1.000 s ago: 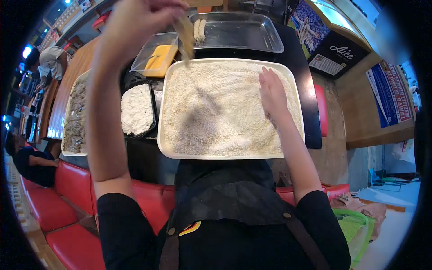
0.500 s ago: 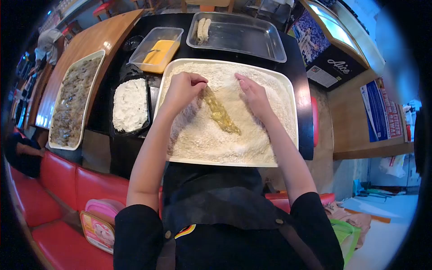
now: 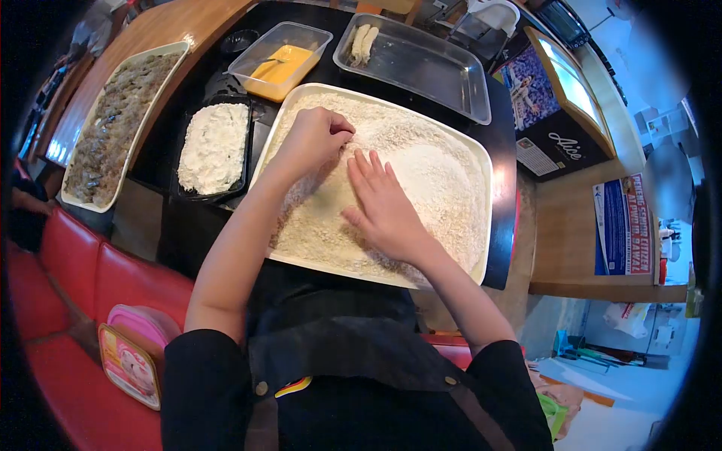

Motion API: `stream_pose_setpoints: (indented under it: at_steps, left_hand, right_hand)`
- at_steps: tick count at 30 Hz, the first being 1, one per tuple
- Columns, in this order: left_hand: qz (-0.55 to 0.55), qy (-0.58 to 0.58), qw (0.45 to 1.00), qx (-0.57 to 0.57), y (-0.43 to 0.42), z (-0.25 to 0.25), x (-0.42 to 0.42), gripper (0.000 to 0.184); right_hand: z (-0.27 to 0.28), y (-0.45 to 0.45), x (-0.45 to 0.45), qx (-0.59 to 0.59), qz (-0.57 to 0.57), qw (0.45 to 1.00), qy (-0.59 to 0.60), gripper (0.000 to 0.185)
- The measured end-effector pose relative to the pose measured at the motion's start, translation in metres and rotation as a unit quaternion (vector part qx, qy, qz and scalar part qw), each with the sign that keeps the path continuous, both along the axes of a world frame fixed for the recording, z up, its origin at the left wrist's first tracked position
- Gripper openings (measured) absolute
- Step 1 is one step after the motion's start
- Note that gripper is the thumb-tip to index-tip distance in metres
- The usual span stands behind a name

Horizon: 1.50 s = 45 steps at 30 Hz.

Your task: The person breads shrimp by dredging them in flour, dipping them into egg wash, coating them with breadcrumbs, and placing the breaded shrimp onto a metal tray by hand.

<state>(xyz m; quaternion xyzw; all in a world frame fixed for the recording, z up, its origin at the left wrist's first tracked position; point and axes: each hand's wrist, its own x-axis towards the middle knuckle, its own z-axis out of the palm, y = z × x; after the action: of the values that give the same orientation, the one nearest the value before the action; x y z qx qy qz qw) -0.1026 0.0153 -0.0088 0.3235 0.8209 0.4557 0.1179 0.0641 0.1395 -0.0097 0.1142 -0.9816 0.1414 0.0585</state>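
My left hand (image 3: pixel 320 141) is closed in a pinch above the upper left of a white tray (image 3: pixel 487 203) of pale crumbs (image 3: pixel 444 169). What its fingertips hold, if anything, is hidden. Flat on the crumbs, palm down with fingers out, lies my right hand (image 3: pixel 385 210), to the right of and nearer than the left. The yellow-green, batter-wet strip from the earlier frame no longer shows; crumbs and my right hand cover that spot.
Behind the tray stand a plastic tub of orange-yellow liquid (image 3: pixel 282 69) with a utensil and a clear tray (image 3: pixel 429 68) holding pale coated sticks (image 3: pixel 365 45). At left are a black container of white powder (image 3: pixel 214 150) and a long tray of brownish pieces (image 3: pixel 124 124).
My right hand has come down and left from above the crumbs to lie flat over the strip's place. The strip has gone from sight. The camera view has shifted and turned slightly.
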Motion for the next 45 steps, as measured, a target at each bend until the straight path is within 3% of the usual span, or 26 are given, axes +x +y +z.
stream_pose_setpoints:
  at_steps: [1, 4, 10, 13, 22, 29, 31, 34, 38, 41, 45]
  left_hand:
    - [0.001, 0.024, 1.000, 0.004, 0.000, -0.003, 0.000, 0.020]
    - [0.012, -0.039, 0.999, 0.034, 0.002, -0.007, 0.000, 0.018]
    - [0.015, 0.004, 1.000, 0.012, 0.002, -0.002, 0.003, 0.019]
    - [0.003, 0.011, 1.000, 0.026, 0.004, -0.009, -0.003, 0.020]
    - [-0.007, 0.014, 1.000, 0.000, 0.004, -0.006, 0.000, 0.020]
    - [-0.002, 0.003, 1.000, -0.017, 0.005, -0.003, 0.003, 0.019]
    - [-0.013, -0.005, 1.000, -0.021, 0.008, 0.006, 0.004, 0.020]
    - [-0.047, -0.008, 0.999, 0.004, 0.008, 0.024, 0.007, 0.019]
    - [-0.120, -0.009, 0.991, 0.064, 0.008, 0.060, 0.013, 0.019]
    - [-0.145, 0.030, 0.987, 0.068, 0.007, 0.104, 0.024, 0.021]
    - [-0.096, 0.127, 0.986, 0.058, 0.002, 0.162, 0.038, 0.019]
  right_hand:
    - [-0.001, -0.002, 0.003, -0.026, 0.003, 0.999, -0.046, 0.078]
    - [-0.007, -0.005, 0.005, -0.004, 0.005, 1.000, -0.024, 0.083]
    - [-0.005, -0.011, 0.002, 0.003, -0.015, 0.999, -0.040, 0.085]
    - [-0.001, -0.013, 0.004, 0.058, -0.003, 0.998, -0.032, 0.083]
    - [-0.003, -0.015, 0.006, -0.020, 0.021, 0.999, -0.041, 0.083]
    - [-0.007, -0.006, 0.019, 0.016, -0.019, 0.998, -0.054, 0.082]
    - [-0.009, -0.006, 0.018, 0.009, -0.023, 0.998, -0.054, 0.079]
    - [-0.002, 0.017, 0.016, -0.176, 0.004, 0.980, -0.089, 0.072]
    - [0.014, 0.033, 0.033, -0.292, -0.101, 0.947, 0.085, 0.060]
    - [0.017, 0.058, 0.041, -0.350, -0.135, 0.916, 0.144, 0.050]
    - [0.016, 0.071, 0.055, -0.310, -0.212, 0.912, 0.165, 0.036]
